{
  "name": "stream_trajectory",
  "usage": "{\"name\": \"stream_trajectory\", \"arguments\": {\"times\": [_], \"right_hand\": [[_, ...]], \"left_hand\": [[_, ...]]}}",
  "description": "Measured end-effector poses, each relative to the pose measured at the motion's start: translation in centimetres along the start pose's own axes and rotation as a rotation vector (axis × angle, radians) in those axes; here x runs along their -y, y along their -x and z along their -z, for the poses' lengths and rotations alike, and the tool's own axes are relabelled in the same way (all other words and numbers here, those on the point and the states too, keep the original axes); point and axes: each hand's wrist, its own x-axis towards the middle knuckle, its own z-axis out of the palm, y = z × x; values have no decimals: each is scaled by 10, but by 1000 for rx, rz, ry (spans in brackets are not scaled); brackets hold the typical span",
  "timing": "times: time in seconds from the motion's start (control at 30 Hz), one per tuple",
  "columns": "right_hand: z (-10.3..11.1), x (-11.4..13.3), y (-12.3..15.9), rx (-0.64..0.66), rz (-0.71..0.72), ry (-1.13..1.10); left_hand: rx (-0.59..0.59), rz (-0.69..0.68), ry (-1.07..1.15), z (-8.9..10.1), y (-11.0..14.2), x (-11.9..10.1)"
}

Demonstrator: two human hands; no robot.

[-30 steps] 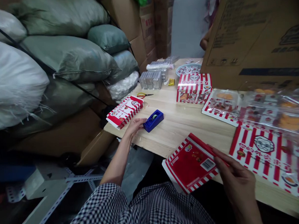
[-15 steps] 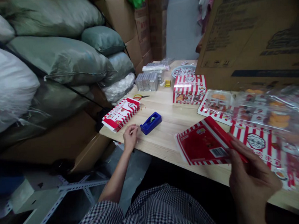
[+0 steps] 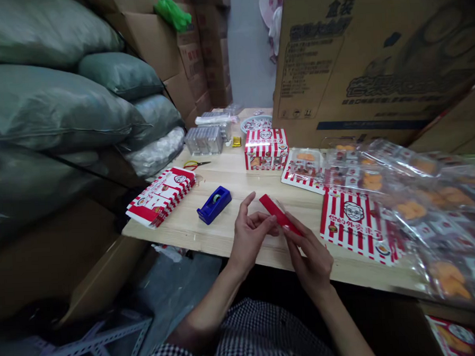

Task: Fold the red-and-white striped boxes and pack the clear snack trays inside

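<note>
My right hand (image 3: 311, 256) is closed on a flat folded red carton (image 3: 277, 210), which is tilted edge-on above the table's front edge. Against the near side of that carton, my left hand (image 3: 249, 236) has its thumb and a finger pinched together; what lies between them is too small to make out. A blue tape dispenser (image 3: 215, 204) stands on the table to the left of my hands. Farther left lies a stack of flat red-and-white printed cartons (image 3: 162, 195). Beyond my hands is an upright red-striped box (image 3: 266, 150).
Clear packs of orange food-shaped pieces (image 3: 410, 210) cover the table's right side, beside striped cartons (image 3: 353, 222). Scissors (image 3: 197, 163), clear plastic cases (image 3: 204, 141) and a bowl of small packets (image 3: 256, 123) lie farther back. A big cardboard box (image 3: 359, 60) rises behind; sacks (image 3: 46, 103) are piled left.
My left hand has moved from beside the tape dispenser rightward to the red carton. My right hand has brought the carton inward and turned it edge-on. The view has swung right.
</note>
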Motion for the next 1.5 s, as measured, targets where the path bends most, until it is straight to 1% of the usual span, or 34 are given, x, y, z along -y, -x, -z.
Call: {"name": "stream_trajectory", "arguments": {"times": [0.1, 0.17, 0.23, 0.27, 0.3, 0.33, 0.37, 0.43, 0.47, 0.5, 0.53, 0.6, 0.67, 0.73, 0.77, 0.83, 0.93, 1.03, 1.1, 1.13, 1.2, 1.3, 1.4, 1.47, 1.5], "right_hand": [[3, -2, 2, -17, 15, -1], [5, -2, 1, -17, 17, 4], [9, -1, -2, -13, 15, -1], [12, 2, -4, -14, 13, -10], [16, 5, -7, -17, 6, -22], [20, 8, -10, -16, -17, -38], [24, 12, -13, -13, -63, -63], [33, 19, -20, -17, -226, -156], [36, 20, -24, -40, -331, -223], [39, 19, -28, -84, -435, -292], [41, 16, -31, -143, -533, -360], [41, 3, -35, -282, -672, -481], [38, -17, -32, -394, -744, -582], [33, -37, -22, -449, -785, -606], [30, -47, -14, -453, -808, -574], [21, -63, 3, -425, -851, -466], [6, -79, 25, -362, -869, -392], [-7, -87, 38, -260, -847, -355], [-9, -92, 41, -192, -818, -303], [-7, -95, 42, -173, -804, -262], [5, -104, 41, -174, -786, -142], [39, -131, 28, -222, -772, 97], [78, -170, -3, -249, -752, 334], [96, -200, -30, -226, -731, 462], [101, -214, -43, -198, -720, 513]], "left_hand": [[-2, 57, 21, 2, -3, 9], [3, 144, 10, 2, -4, 13], [1, 217, -42, 3, -6, 17], [-11, 217, -89, 4, -8, 19], [-32, 180, -149, 6, -10, 21], [-62, 106, -224, 8, -13, 21], [-99, 4, -309, 11, -16, 21], [-133, -212, -478, 15, -22, 14], [-103, -282, -543, 18, -25, 9], [-50, -308, -583, 20, -28, 3], [21, -288, -599, 21, -30, -3], [162, -152, -580, 25, -33, -12], [265, 20, -529, 30, -33, -11], [338, 152, -484, 37, -32, -2], [359, 193, -480, 41, -31, 5], [359, 221, -533, 49, -31, 20], [349, 168, -741, 62, -39, 42], [392, 110, -907, 74, -55, 57], [427, 96, -952, 81, -67, 64], [435, 93, -967, 85, -73, 66], [423, 78, -1016, 91, -84, 69], [357, 26, -1094, 99, -97, 73], [253, -67, -1289, 103, -102, 79], [176, -125, -1438, 103, -100, 85], [150, -141, -1478, 103, -98, 87]]}}
